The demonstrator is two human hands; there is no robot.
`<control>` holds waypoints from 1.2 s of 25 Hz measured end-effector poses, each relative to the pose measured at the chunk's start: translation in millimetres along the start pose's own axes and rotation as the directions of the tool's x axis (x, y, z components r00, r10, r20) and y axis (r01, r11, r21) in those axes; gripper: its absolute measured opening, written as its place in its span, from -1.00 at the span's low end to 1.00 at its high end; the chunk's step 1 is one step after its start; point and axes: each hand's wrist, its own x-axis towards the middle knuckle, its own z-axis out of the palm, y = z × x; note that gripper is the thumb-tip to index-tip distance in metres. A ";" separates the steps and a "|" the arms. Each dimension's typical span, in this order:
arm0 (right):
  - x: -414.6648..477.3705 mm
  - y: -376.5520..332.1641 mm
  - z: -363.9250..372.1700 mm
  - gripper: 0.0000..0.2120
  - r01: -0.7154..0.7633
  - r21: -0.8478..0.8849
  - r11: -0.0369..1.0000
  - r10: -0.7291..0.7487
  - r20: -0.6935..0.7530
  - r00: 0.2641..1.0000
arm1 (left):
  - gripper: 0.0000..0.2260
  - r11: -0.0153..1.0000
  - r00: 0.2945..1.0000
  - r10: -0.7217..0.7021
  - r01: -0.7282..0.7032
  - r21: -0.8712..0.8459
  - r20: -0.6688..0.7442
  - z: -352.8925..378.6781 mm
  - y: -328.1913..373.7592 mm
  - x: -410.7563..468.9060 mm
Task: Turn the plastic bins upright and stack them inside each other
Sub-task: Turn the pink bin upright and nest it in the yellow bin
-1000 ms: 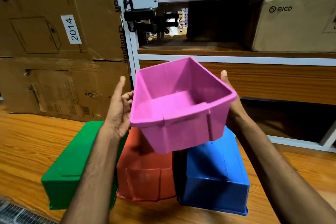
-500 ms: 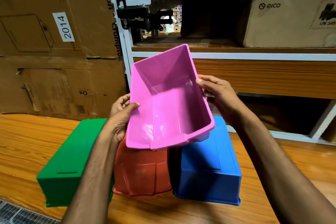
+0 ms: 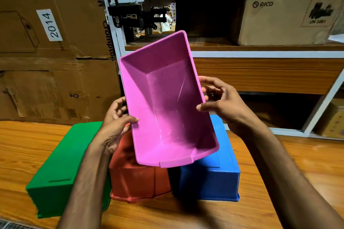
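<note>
I hold a pink plastic bin (image 3: pixel 163 102) in the air, its open side tipped towards me so the inside shows. My left hand (image 3: pixel 116 122) grips its left rim, thumb over the edge. On the right rim, my right hand (image 3: pixel 219 102) pinches with thumb and curled fingers. Below it three bins lie upside down side by side on the wooden table (image 3: pixel 22 147): a green bin (image 3: pixel 61 165) at the left, a red bin (image 3: pixel 137 178) in the middle, a blue bin (image 3: pixel 214 169) at the right. The pink bin covers their far parts.
Large cardboard boxes (image 3: pixel 46 42) stand behind the table at the left. A white metal shelf rack (image 3: pixel 242 54) with cartons and a black bracket (image 3: pixel 130 18) fills the back right. A metal grille shows at the bottom left corner.
The pink bin has tipped from nearly level to facing me with its opening. My right hand shifted from flat on the side wall to pinching the right rim; my left thumb hooked over the left rim.
</note>
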 end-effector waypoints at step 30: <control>-393.5 -20.2 -141.8 -0.24 -0.212 -0.346 0.914 -0.186 -0.820 0.541 | -0.41 0.981 0.789 0.192 -0.147 -0.123 0.584 273.3 -36.6 -223.5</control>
